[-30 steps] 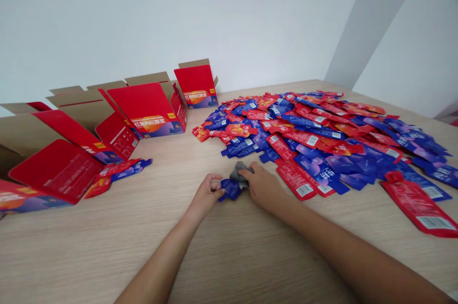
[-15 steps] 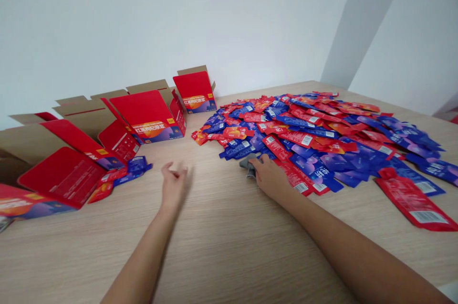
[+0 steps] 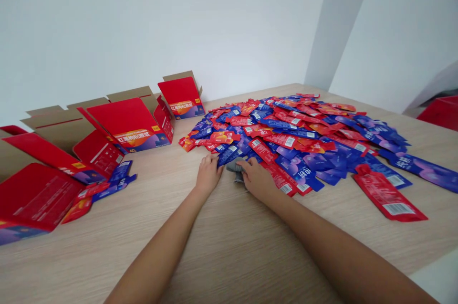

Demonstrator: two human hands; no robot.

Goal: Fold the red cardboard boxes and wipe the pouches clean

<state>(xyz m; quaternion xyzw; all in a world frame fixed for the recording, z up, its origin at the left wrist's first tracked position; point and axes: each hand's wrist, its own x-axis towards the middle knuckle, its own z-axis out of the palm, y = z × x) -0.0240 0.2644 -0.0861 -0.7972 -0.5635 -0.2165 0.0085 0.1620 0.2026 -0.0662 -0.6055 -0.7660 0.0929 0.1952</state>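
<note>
My left hand (image 3: 208, 173) touches a blue packet (image 3: 229, 152) at its 1 o'clock, on the pile (image 3: 286, 127)'s near edge; can't tell if pinched. My right hand (image 3: 256, 179) grips grey cloth (image 3: 235, 165) at its 10. Red boxes (image 3: 125, 120) at left hand's 10.

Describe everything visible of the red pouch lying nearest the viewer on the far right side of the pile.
The red pouch is flat and slightly glossy, plastic or foil by its look, with a narrower, crinkled end and a white barcode panel near the other. Its fine print is unreadable. It looks sealed and lies slantwise on the wooden table, narrow end toward the pile, against a blue pouch. Neither hand touches it.
</note>
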